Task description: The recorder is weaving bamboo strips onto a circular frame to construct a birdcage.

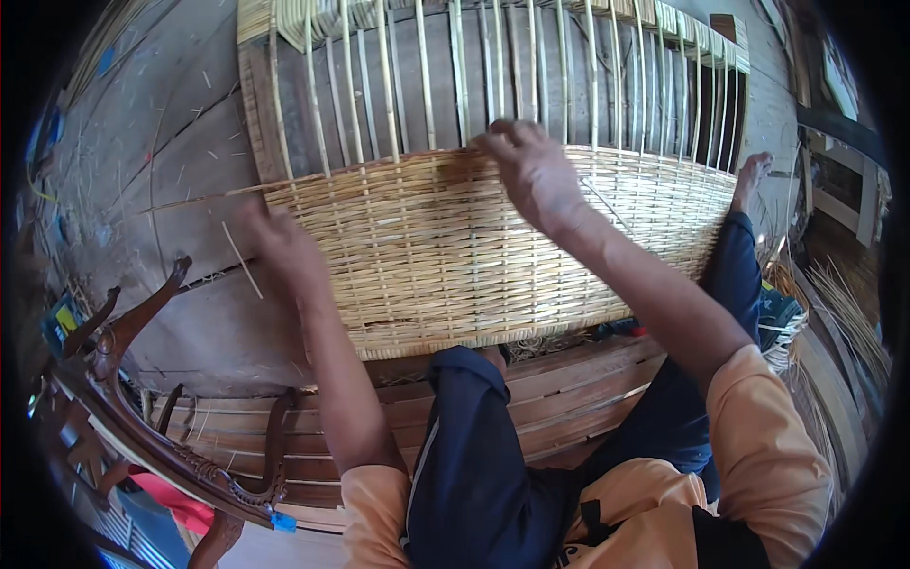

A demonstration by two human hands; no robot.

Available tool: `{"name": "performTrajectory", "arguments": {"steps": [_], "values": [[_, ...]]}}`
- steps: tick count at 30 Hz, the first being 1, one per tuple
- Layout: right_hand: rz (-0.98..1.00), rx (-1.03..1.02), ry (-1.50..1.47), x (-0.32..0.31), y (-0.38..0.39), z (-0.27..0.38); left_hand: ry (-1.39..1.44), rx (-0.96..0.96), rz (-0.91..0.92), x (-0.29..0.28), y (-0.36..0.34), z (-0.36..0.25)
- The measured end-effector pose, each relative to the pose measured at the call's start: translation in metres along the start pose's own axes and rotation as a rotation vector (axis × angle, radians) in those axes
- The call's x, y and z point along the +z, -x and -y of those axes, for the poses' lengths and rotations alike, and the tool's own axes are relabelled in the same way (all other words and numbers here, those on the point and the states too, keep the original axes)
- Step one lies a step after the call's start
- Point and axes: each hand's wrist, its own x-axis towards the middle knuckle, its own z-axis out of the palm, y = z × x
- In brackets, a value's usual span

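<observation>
Two bare hands work on a large, half-woven bamboo panel (474, 247) that lies flat on a grey plank floor (171, 142). The panel's lower part is a tight weave of pale yellow strips; its upper part is unwoven, with thin upright bamboo slats (427, 85) standing apart and running to the far edge, where a narrow woven band crosses them.

The right hand (533, 171) rests at the top edge of the woven part, near its middle, palm down, with the fingers curled and pinching at the uppermost weaving strip among the slats. The left hand (280, 242) sits at the left edge of the weave, fingers closed around the end of a strip there; motion blur hides the exact grip. A long loose bamboo strip (204, 197) trails from that edge leftward across the floor.

The person sits at the near edge of the panel, wearing an orange shirt (768, 446) and dark blue trousers (474, 455), one leg stretched along the panel's right edge with a bare foot (754, 175) at its far right corner. A carved dark wooden chair frame (142, 417) stands at the lower left. Bundles of loose bamboo strips (834, 322) lie at the right.
</observation>
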Motion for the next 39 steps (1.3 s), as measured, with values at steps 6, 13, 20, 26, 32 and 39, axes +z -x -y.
{"name": "performTrajectory", "arguments": {"steps": [6, 13, 20, 26, 32, 39], "values": [[0.019, 0.033, -0.090, 0.011, -0.030, 0.059, -0.476, 0.675, 0.297, 0.032, 0.019, -0.039], [0.096, 0.019, -0.127, 0.018, -0.029, 0.069, -0.638, 0.627, 0.391, 0.027, 0.027, -0.021], [-0.096, 0.019, -0.053, 0.028, -0.016, 0.051, -0.603, 0.627, 0.291, 0.039, 0.017, -0.006], [-0.197, -0.037, -0.098, 0.023, 0.006, 0.033, -0.799, 0.565, 0.399, 0.036, 0.010, 0.004], [-0.161, 0.208, -0.404, 0.003, 0.127, -0.040, -0.645, 0.566, 0.273, 0.029, 0.017, -0.003], [-0.254, 0.489, -0.334, 0.023, 0.128, -0.121, -0.481, 0.654, 0.467, 0.049, 0.114, -0.082]]}}
